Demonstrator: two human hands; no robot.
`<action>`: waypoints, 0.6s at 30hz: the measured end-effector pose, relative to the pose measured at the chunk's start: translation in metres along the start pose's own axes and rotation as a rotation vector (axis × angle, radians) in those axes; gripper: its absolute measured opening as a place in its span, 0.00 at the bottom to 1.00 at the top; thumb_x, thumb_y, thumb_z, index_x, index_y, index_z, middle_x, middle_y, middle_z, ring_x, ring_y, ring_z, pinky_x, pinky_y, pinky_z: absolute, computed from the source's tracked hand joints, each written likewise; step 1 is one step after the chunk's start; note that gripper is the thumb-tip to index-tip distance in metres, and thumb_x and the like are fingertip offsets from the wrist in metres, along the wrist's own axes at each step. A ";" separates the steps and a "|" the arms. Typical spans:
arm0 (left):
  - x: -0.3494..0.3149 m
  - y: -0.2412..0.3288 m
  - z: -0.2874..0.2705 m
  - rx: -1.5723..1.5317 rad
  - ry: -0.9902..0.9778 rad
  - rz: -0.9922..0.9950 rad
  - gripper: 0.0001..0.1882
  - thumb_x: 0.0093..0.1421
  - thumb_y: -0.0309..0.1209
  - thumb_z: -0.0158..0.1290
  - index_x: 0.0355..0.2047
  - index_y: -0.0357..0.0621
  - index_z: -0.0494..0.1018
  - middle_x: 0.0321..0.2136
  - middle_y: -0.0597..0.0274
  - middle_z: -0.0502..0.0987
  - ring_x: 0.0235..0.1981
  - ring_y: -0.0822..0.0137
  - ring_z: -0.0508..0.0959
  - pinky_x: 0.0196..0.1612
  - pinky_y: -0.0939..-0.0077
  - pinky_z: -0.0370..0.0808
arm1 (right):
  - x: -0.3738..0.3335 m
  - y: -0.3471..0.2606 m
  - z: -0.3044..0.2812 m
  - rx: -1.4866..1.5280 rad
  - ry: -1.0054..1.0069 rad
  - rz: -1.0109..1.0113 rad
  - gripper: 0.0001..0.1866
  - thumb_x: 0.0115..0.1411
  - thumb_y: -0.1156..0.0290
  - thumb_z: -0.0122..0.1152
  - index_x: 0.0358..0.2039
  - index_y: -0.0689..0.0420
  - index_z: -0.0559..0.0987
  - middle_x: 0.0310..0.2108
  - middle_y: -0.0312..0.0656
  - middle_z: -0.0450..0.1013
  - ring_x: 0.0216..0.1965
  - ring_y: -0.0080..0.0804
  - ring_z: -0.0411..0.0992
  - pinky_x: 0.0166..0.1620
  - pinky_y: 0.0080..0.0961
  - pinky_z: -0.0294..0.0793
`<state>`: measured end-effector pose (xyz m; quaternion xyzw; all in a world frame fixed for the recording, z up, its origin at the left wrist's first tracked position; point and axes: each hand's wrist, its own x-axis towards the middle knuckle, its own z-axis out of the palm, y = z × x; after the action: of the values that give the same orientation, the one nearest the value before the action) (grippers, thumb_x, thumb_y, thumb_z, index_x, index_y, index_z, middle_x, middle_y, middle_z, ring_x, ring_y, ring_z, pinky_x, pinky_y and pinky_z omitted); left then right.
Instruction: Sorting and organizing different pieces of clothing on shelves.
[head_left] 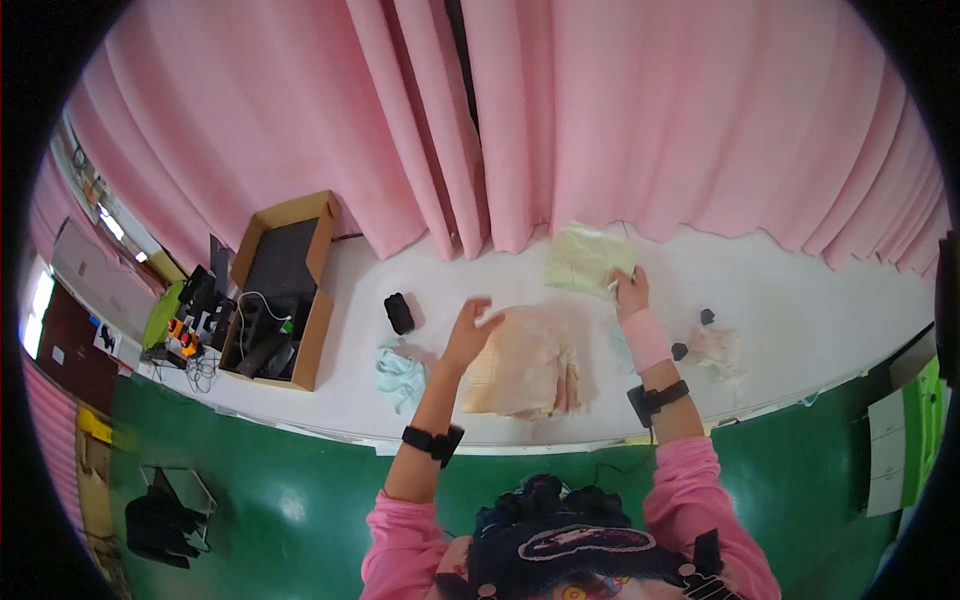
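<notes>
My right hand (631, 293) pinches the near right corner of a pale green cloth (588, 258), which lies spread near the back of the white table. A pink band wraps that wrist. My left hand (469, 333) is open, thumb and fingers apart, at the left edge of a stack of cream-yellow cloths (520, 365). Whether its fingertips touch the stack I cannot tell. Left of this hand lies a crumpled light blue cloth (401, 377). Part of another pale blue cloth (622, 350) shows beside my right wrist.
A small black case (399, 314) stands behind the light blue cloth. At the left an open cardboard box (325, 335) holds black items and a white cable. A crumpled pale cloth (718, 350) and small dark pieces (708, 316) lie at the right. Pink curtains (640, 120) hang behind the table.
</notes>
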<state>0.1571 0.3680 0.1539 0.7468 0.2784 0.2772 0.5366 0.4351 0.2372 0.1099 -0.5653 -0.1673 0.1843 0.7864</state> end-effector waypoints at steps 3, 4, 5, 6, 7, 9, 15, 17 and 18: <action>-0.054 -0.106 -0.036 0.201 -0.069 -0.322 0.34 0.43 0.44 0.58 0.44 0.34 0.61 0.40 0.50 0.67 0.44 0.60 0.66 0.47 0.71 0.64 | -0.042 0.053 0.011 -0.197 -0.104 0.543 0.12 0.46 0.76 0.55 0.32 0.62 0.67 0.30 0.41 0.67 0.29 0.30 0.67 0.30 0.21 0.69; -0.061 -0.099 -0.018 0.225 -0.059 -0.314 0.35 0.43 0.45 0.59 0.44 0.33 0.60 0.40 0.49 0.67 0.42 0.61 0.68 0.45 0.71 0.66 | -0.043 0.064 -0.014 -0.386 -0.061 0.484 0.12 0.46 0.75 0.55 0.32 0.61 0.67 0.29 0.41 0.66 0.28 0.29 0.67 0.29 0.20 0.69; -0.064 -0.084 -0.004 0.251 -0.044 -0.302 0.36 0.42 0.45 0.59 0.45 0.33 0.60 0.40 0.49 0.67 0.40 0.61 0.69 0.44 0.71 0.67 | -0.042 0.077 -0.039 -0.571 -0.019 0.422 0.12 0.46 0.73 0.55 0.32 0.60 0.67 0.29 0.41 0.66 0.28 0.28 0.67 0.28 0.20 0.68; -0.062 -0.081 -0.001 0.247 -0.046 -0.292 0.36 0.42 0.45 0.59 0.45 0.33 0.60 0.40 0.49 0.67 0.40 0.61 0.69 0.44 0.71 0.67 | -0.046 0.090 -0.057 -0.728 0.012 -0.014 0.12 0.47 0.72 0.55 0.33 0.60 0.67 0.28 0.41 0.66 0.27 0.28 0.67 0.28 0.20 0.68; -0.068 -0.084 -0.004 0.123 -0.021 -0.387 0.34 0.44 0.44 0.58 0.45 0.34 0.60 0.38 0.52 0.68 0.39 0.63 0.70 0.41 0.72 0.69 | -0.059 0.095 -0.059 -0.861 0.026 -0.444 0.13 0.47 0.70 0.56 0.33 0.59 0.67 0.28 0.40 0.66 0.26 0.28 0.66 0.27 0.20 0.68; -0.081 -0.091 -0.018 0.000 0.031 -0.500 0.33 0.46 0.43 0.57 0.45 0.35 0.60 0.36 0.54 0.70 0.37 0.66 0.72 0.38 0.73 0.70 | -0.095 0.086 -0.041 -0.751 -0.182 -0.248 0.14 0.48 0.68 0.56 0.34 0.60 0.67 0.29 0.41 0.67 0.27 0.28 0.67 0.28 0.21 0.68; -0.077 -0.079 -0.016 -0.210 -0.157 -0.694 0.31 0.46 0.41 0.58 0.42 0.29 0.61 0.33 0.54 0.71 0.32 0.65 0.74 0.35 0.73 0.73 | -0.172 0.067 -0.005 -0.686 -0.456 0.185 0.25 0.49 0.59 0.58 0.38 0.66 0.65 0.33 0.45 0.68 0.34 0.30 0.68 0.34 0.24 0.69; -0.077 -0.069 -0.009 -0.439 -0.153 -0.692 0.29 0.44 0.39 0.60 0.39 0.28 0.64 0.31 0.56 0.72 0.29 0.66 0.74 0.32 0.75 0.73 | -0.174 0.068 -0.002 -0.661 -0.385 0.208 0.26 0.48 0.59 0.59 0.38 0.67 0.64 0.34 0.46 0.68 0.34 0.31 0.68 0.35 0.24 0.69; -0.077 -0.071 -0.009 -0.437 -0.153 -0.692 0.29 0.44 0.39 0.60 0.39 0.28 0.64 0.31 0.56 0.72 0.29 0.66 0.74 0.32 0.75 0.73 | -0.175 0.070 -0.003 -0.636 -0.325 0.233 0.28 0.47 0.60 0.60 0.39 0.68 0.63 0.34 0.47 0.67 0.35 0.33 0.69 0.35 0.25 0.70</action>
<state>0.0891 0.3378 0.0799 0.4962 0.4067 0.0767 0.7632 0.2757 0.1715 0.0331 -0.7599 -0.2735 0.2989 0.5083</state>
